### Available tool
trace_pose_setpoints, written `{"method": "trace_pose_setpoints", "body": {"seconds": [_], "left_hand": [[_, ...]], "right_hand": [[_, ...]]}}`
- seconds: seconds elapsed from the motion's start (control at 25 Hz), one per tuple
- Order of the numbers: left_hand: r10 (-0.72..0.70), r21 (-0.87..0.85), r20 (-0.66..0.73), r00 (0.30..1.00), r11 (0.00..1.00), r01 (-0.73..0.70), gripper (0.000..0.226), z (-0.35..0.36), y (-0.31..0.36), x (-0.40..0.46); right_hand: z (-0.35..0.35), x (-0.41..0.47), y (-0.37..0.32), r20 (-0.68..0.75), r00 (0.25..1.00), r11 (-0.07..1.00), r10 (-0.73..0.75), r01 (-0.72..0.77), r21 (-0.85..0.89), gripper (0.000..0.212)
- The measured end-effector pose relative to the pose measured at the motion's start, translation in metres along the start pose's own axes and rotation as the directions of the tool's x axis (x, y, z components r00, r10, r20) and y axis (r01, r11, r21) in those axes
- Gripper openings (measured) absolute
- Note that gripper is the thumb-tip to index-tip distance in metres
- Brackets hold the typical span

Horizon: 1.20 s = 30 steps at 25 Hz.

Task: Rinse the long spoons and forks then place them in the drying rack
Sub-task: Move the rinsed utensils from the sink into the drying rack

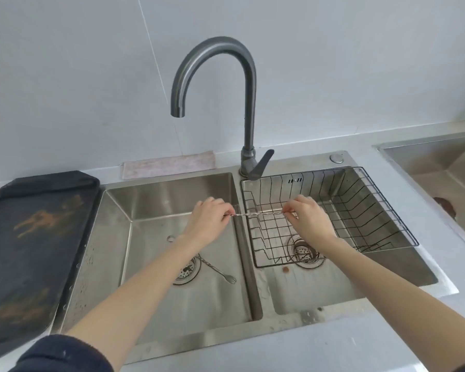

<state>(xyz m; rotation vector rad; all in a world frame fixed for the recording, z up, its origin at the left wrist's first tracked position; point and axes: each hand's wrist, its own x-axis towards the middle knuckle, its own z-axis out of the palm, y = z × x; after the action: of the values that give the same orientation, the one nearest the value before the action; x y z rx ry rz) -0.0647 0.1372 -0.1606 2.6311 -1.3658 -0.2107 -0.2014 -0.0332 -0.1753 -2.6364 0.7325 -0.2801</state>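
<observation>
A long, thin twisted-handle utensil (258,214) is held level between both hands, above the divider of the double sink. My left hand (208,222) pinches its left end and my right hand (310,220) pinches its right end, so both tips are hidden. The right half of the utensil hangs over the black wire drying rack (381,210), which sits in the right basin. A second long utensil (220,272) with a small fork-like head lies on the floor of the left basin (156,205), next to the drain. No water runs from the faucet (215,76).
A dark, stained tray (32,237) lies on the counter left of the sink. A folded cloth (169,163) lies behind the left basin. Another steel sink (440,167) stands at the far right. A small brown speck (285,269) lies in the right basin.
</observation>
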Motion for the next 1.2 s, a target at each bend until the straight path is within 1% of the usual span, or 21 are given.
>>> {"method": "trace_pose_setpoints", "body": {"seconds": [0.28, 0.4, 0.6, 0.96, 1.2], "left_hand": [[0.006, -0.036, 0.019, 1.0, 0.999, -0.005, 0.031, 0.023, 0.066, 0.038], [0.011, -0.006, 0.07, 0.997, 1.0, -0.01, 0.036, 0.037, 0.091, 0.051], [-0.013, 0.043, 0.175, 0.984, 0.999, 0.006, 0.044, 0.058, 0.116, 0.07], [-0.069, 0.041, 0.368, 0.927, 0.997, 0.058, 0.055, 0.1, 0.12, 0.099], [-0.084, 0.013, 0.442, 0.893, 0.996, 0.088, 0.055, 0.12, 0.11, 0.111]], "right_hand": [[-0.03, 0.012, 0.065, 0.014, 0.999, 0.994, 0.042, -0.041, -0.104, 0.02], [-0.035, 0.021, 0.092, 0.022, 0.997, 0.99, 0.073, -0.07, -0.124, 0.02], [-0.027, 0.038, 0.127, 0.052, 0.991, 0.988, 0.123, -0.117, -0.096, 0.019], [0.012, 0.067, 0.159, 0.137, 0.975, 0.984, 0.176, -0.17, -0.053, 0.016], [0.034, 0.081, 0.165, 0.178, 0.968, 0.984, 0.176, -0.174, -0.03, 0.016]]}}
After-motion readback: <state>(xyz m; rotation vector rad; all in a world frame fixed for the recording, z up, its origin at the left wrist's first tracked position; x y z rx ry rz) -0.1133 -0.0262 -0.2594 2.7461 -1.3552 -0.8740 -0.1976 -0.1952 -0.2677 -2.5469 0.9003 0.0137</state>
